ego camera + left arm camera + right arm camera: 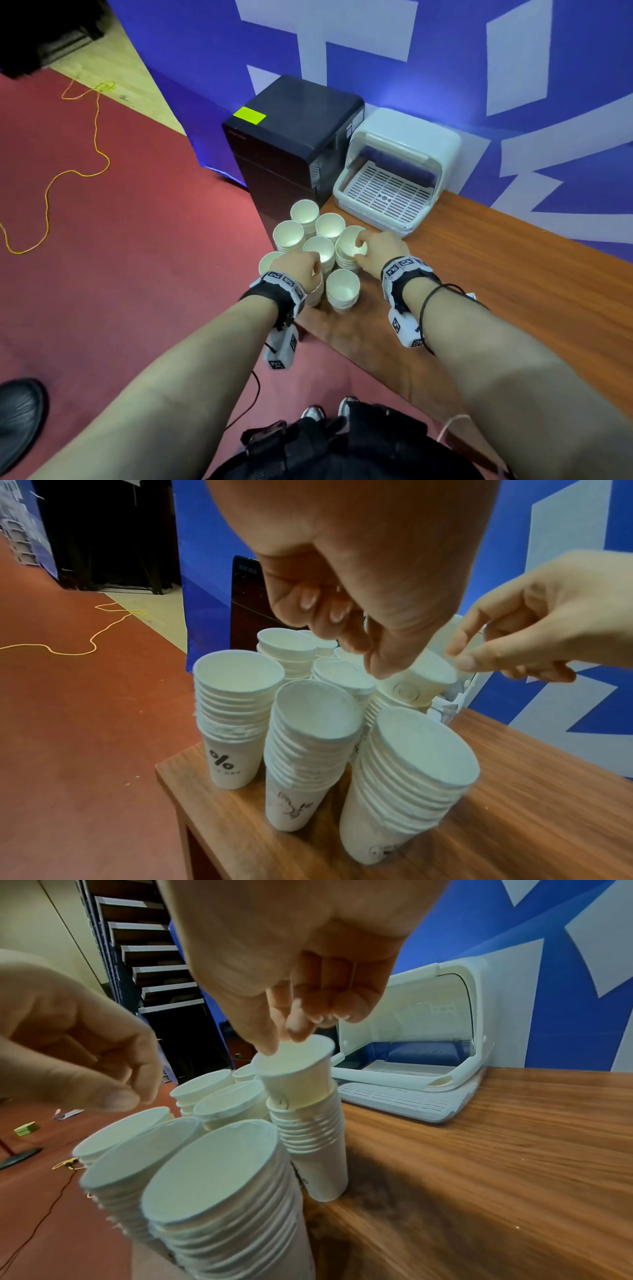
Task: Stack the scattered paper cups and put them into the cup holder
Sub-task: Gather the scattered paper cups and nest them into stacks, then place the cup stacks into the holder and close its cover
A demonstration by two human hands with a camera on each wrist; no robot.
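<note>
Several stacks of white paper cups crowd the left corner of the wooden table. My right hand pinches the rim of the top cup on the right-hand stack. That cup sits tilted and partly raised out of the stack. My left hand hovers just above the middle stacks with fingers loosely curled and holds nothing. Its thumb tip is close to the tilted cup. The cup holder, a white box with a raised lid and slotted tray, stands behind the stacks.
A black machine stands against the blue wall, left of the holder. The stacks sit close to the table's left edge, with red floor below and an orange cable on it. Bare wood lies to the right of the cups.
</note>
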